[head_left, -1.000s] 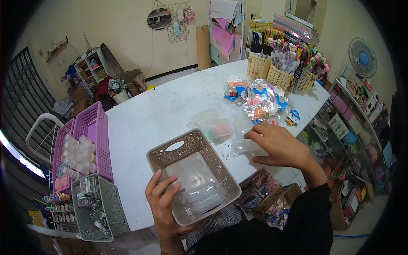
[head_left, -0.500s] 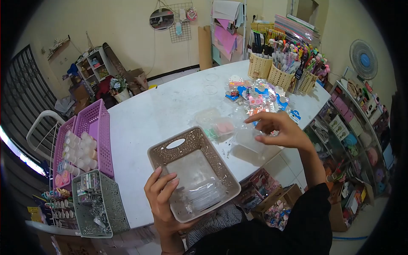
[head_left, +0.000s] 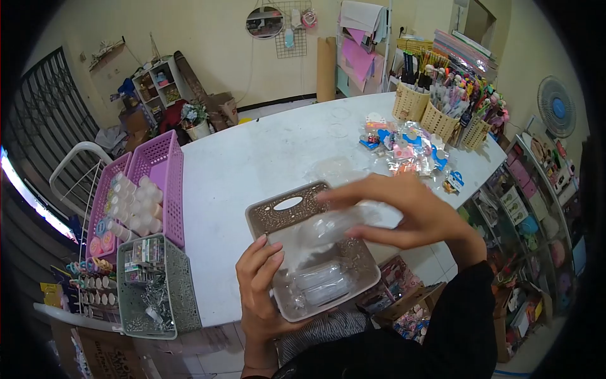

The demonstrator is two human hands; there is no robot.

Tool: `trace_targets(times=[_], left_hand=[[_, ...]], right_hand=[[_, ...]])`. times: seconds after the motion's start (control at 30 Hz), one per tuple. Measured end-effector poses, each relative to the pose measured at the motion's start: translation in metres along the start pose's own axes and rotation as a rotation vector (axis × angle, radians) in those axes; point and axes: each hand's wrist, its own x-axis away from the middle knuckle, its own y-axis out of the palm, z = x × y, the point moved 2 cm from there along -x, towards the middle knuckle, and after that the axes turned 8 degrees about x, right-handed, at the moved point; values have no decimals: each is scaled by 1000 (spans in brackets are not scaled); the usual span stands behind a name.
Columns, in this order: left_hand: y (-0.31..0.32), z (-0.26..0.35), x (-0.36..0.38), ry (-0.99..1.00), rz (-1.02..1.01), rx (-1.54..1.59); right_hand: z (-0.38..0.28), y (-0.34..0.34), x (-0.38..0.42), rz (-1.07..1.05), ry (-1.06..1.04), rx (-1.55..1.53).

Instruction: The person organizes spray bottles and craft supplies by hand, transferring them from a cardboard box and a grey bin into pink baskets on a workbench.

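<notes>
My left hand [head_left: 257, 287] grips the near left side of a brown plastic basket [head_left: 262, 218] with a lacy cut-out pattern, its fingers over the rim. The basket is tilted toward me at the table's front edge. Inside, at its near end, lie several clear plastic packets or boxes [head_left: 323, 284]. Over the basket's right side, my right hand [head_left: 404, 205] curls around a clear plastic piece [head_left: 331, 226], smeared by motion; its exact kind cannot be made out. Beyond the basket, a flat clear plastic item [head_left: 334, 168] rests on the white table [head_left: 218, 183].
At the back right are packaged trinkets [head_left: 410, 148] and cream pen baskets [head_left: 440, 121]. Left of the table stand a purple basket [head_left: 173, 205] with white bottles [head_left: 142, 202] and a grey-green basket [head_left: 183, 290]. A glass shelf [head_left: 505, 202] and an open cardboard box [head_left: 404, 303] are at the right.
My right hand has moved left from the table to over the basket, with clear plastic in it. Pink and green items seen on the table are now out of sight. The view has shifted left.
</notes>
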Motion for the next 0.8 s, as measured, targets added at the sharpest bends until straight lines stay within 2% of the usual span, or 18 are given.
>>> trace_targets(times=[0.03, 0.1, 0.2, 0.33, 0.47, 0.53, 0.67, 0.73, 0.8], left_hand=[[0, -1, 1, 4, 25, 4], [0, 2, -1, -15, 33, -26], [-1, 1, -3, -37, 31, -31], [-2, 1, -8, -52, -25, -43], [1, -6, -3, -37, -58, -109], [1, -6, -3, -47, -34, -79], [3, 1, -5, -56, -5, -85], [3, 0, -4, -68, -6, -78], [3, 0, -4, -68, -1, -76]], right_hand=[[-1, 7, -6, 0, -1, -6], [-2, 25, -14, -195, -164, 171], [2, 45, -23, -151, -278, 229], [-1, 51, -30, -336, -161, 129], [3, 56, -28, -230, -225, 118], [6, 60, -28, -473, -211, 261], [3, 59, -36, -474, -159, 236], [1, 55, -39, -486, -31, 305], [1, 56, -38, -482, 2, 246]])
